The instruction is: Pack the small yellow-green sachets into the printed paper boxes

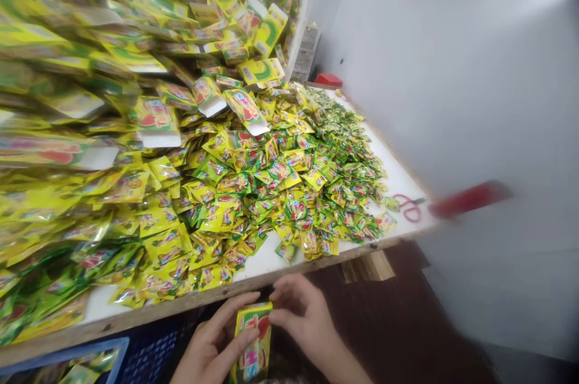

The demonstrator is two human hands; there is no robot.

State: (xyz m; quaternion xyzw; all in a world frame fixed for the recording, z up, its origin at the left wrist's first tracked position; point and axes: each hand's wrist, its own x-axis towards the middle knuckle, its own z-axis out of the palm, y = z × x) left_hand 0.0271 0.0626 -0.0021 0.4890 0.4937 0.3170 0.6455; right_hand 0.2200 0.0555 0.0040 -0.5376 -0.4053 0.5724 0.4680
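My left hand (221, 339) is wrapped round a small yellow and green candy box (253, 345) with a red fruit picture, held in front of the table's edge. At the top right corner of that box, my right hand (305, 317) has its fingers curled close together, the thumb against or very near the carton. Whether anything small sits between those fingers cannot be made out. Just beyond both hands, a large heap of yellow and green candy sachets (289, 179) covers much of the white table (266, 257).
Many cartons, some with open flaps (158, 122), are piled at the left and back. Pink-handled scissors (409, 209) and a blurred red object (468, 200) are at the right corner by the wall (474, 82). A blue crate (120, 357) stands below the table at lower left.
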